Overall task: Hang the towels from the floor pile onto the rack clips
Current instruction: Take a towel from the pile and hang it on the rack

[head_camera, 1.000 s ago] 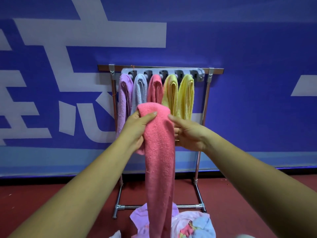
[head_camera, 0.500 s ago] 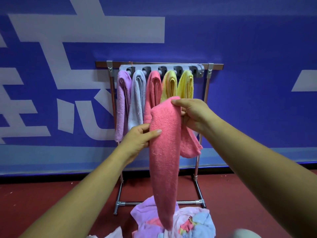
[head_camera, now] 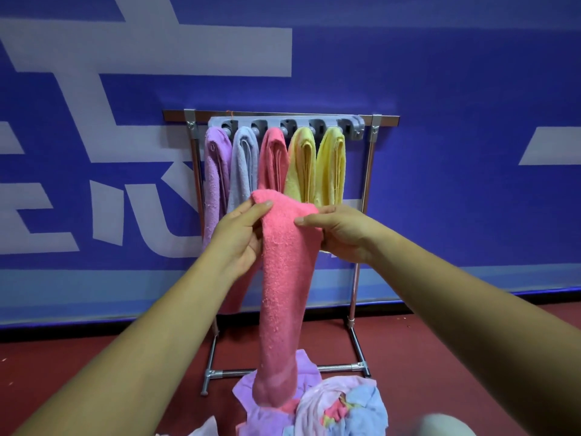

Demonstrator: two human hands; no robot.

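Presently, pink towel (head_camera: 283,278) held up near frame centre, folded over at its top, hanging as one long strip toward 6 o'clock; its lower end meets the pile (head_camera: 345,407) on the red floor (head_camera: 94,372). Left hand (head_camera: 239,237) grasps the towel's top from the 9 o'clock side, thumb laid across the front, fingers curled behind the cloth; right hand (head_camera: 341,231) grips from the 3 o'clock side, thumb pressed on the front fold, fingers wrapped behind (their tips hidden by the towel). Hands sit close together, the towel between them.

At 12 o'clock from the hands stands the rack (head_camera: 361,247), a metal frame against the blue wall (head_camera: 440,89); grey clip bar (head_camera: 217,122) runs along its top rail. Five towels hang from the bar side by side: purple towel (head_camera: 215,171), grey towel (head_camera: 243,165), hung pink towel (head_camera: 273,158), yellow towels (head_camera: 330,165), two of them; end clip (head_camera: 353,129) at the bar's 3 o'clock end is bare. Held towel's top overlaps the hung ones in view; contact cannot be told.

Pile lies at 6 o'clock, near the rack's foot bar; lilac, pale blue and pink cloth jumbled together.
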